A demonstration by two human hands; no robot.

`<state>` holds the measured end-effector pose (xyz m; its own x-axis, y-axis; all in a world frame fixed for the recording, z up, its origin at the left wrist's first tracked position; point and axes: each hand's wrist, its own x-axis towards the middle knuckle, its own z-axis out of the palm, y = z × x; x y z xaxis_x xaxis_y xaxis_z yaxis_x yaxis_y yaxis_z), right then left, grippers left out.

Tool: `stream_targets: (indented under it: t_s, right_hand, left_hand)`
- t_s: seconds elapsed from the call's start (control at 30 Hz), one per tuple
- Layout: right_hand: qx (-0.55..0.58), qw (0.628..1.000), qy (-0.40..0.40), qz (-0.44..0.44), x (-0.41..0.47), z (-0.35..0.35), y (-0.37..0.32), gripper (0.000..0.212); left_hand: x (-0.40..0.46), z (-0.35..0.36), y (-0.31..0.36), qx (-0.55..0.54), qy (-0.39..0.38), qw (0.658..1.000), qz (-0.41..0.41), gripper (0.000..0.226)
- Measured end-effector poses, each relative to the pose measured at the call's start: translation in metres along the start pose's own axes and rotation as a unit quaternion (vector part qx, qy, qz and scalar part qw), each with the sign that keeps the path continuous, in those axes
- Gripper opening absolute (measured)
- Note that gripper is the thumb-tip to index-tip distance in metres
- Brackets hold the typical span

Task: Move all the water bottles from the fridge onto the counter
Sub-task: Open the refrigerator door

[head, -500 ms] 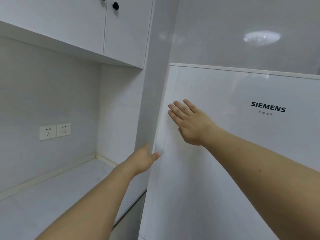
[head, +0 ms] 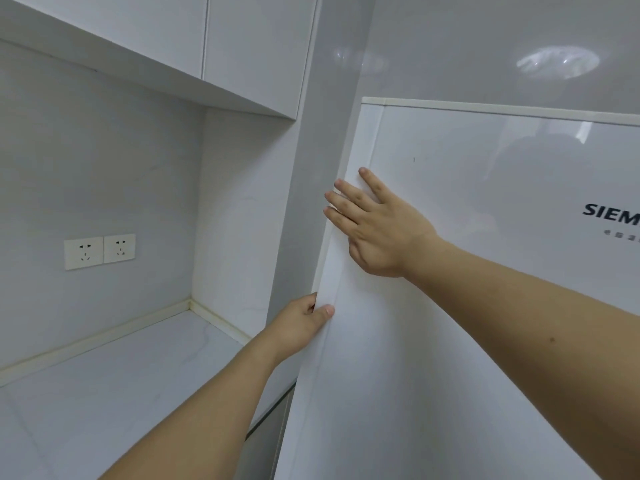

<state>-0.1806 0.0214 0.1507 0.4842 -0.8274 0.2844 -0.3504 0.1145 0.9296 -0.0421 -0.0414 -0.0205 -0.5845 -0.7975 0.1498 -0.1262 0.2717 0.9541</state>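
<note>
wall panel [head: 304,168] hugs fridge door [head: 450,341] edge

L hand [head: 304,323]: arm reaching fwd and up, fingers curled round a panel edge, thumb on its front face. R hand [head: 377,230]: arm extended from lower right, palm flat, fingers straight and slightly spread, pointing up-left.

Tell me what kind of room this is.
Most likely a home kitchen: a white Siemens fridge stands beside a pale stone counter, with wall cupboards above it and twin wall sockets on the backsplash.
</note>
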Motion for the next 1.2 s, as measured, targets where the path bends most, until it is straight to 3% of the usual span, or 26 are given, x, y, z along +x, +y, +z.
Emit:
stream_targets:
  t_s: [0.13, 0.43, 1.2]
  right_hand:
    - [0.0, 1.0, 0.015, 0.008, 0.0, 0.0, 0.0, 0.067]
    - [0.022, 0.999, 0.039, 0.022, 0.001, -0.004, -0.003, 0.056]
    - [0.05, 0.992, 0.118, 0.01, -0.016, -0.067, -0.019, 0.049]
  left_hand:
    - [-0.005, 0.004, 0.002, -0.038, 0.037, 0.998, 0.034, 0.023]
    - [-0.003, 0.013, 0.004, -0.052, 0.146, 0.987, 0.038, 0.035]
    - [-0.086, -0.006, 0.007, -0.128, 0.174, 0.977, -0.001, 0.029]
